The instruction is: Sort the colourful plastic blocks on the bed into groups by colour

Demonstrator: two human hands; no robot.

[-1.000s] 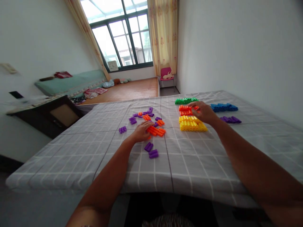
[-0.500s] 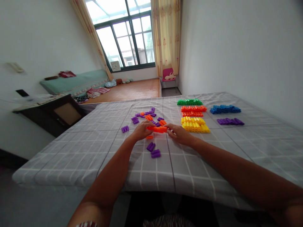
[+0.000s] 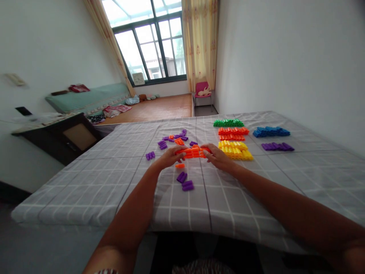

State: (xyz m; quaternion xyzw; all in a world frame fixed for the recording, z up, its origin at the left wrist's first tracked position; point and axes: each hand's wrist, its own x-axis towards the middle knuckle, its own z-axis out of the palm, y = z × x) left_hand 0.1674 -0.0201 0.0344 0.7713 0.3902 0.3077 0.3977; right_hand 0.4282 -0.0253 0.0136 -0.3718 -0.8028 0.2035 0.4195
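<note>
Between my two hands is a joined row of orange pieces point(image 3: 194, 152). My left hand point(image 3: 171, 156) grips its left end, and my right hand point(image 3: 216, 155) grips its right end. Just below it lies a small orange piece point(image 3: 180, 166) on the grey checked cloth point(image 3: 137, 182). Two purple clusters point(image 3: 187, 185) point(image 3: 181, 176) sit nearer the front edge. Behind and left of my hands are scattered purple pieces point(image 3: 162, 145) and a few orange ones point(image 3: 179, 141).
To the right stand sorted stacks: green point(image 3: 228, 123), orange point(image 3: 233, 133), yellow point(image 3: 235, 150), blue point(image 3: 271, 131) and purple point(image 3: 277, 146). Further back are a pink chair point(image 3: 202, 90), a wooden bed platform point(image 3: 165, 107) and a dark cabinet point(image 3: 62, 137) at left.
The orange row has tilted so more of its face shows between my hands. My right hand has shifted slightly right and up, and the hands are a little further apart.
</note>
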